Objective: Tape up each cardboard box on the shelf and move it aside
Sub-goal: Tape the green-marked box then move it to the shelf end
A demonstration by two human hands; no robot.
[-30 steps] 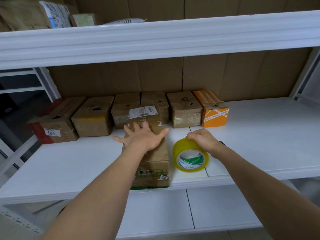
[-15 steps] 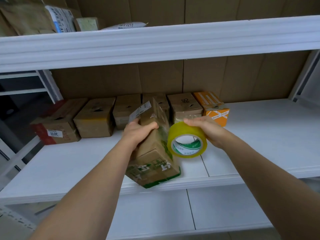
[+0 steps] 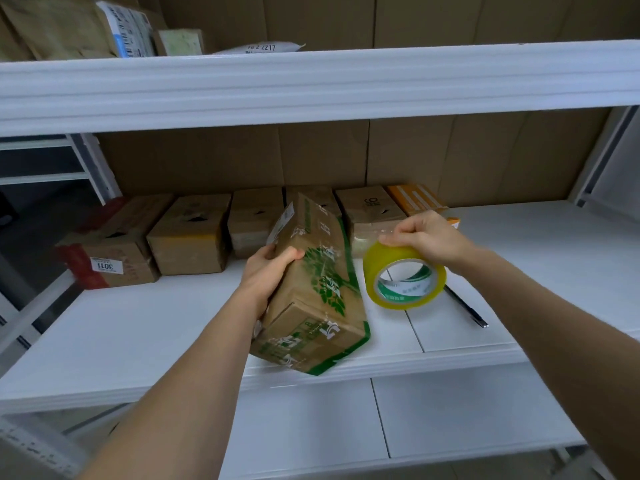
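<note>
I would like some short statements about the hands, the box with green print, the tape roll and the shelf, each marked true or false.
1. The left hand grips the green-printed box. True.
2. That box lies flat on the shelf. False: it is tilted, its far end raised.
3. The right hand holds the yellow tape roll by its top. True.
4. The tape roll is on the left side of the box. False: it is on the right.
5. A dark pen lies on the shelf, right of the roll. True.
6. The orange box stands at the left end of the back row. False: it is at the right end.
</note>
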